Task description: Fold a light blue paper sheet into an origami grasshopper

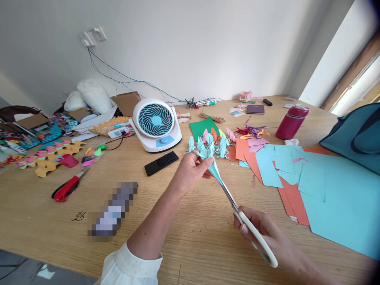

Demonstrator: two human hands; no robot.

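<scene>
My left hand point(194, 168) pinches a light blue paper piece point(214, 168) above the middle of the table. In my right hand point(261, 227) are white-handled scissors point(257, 233), their blades pointing up and left, with the tips at the lower end of the paper. Behind my left hand lie several folded paper pieces in light blue, pink, orange and yellow-green point(223, 146). A green paper sheet point(204, 127) lies beyond them.
A white fan point(157, 124) stands behind a black case point(162, 163). Red-handled scissors point(67, 188) lie at left. Light blue sheets point(341, 198) and orange sheets point(292, 198) spread at right, near a magenta bottle point(292, 122) and a teal bag point(356, 134).
</scene>
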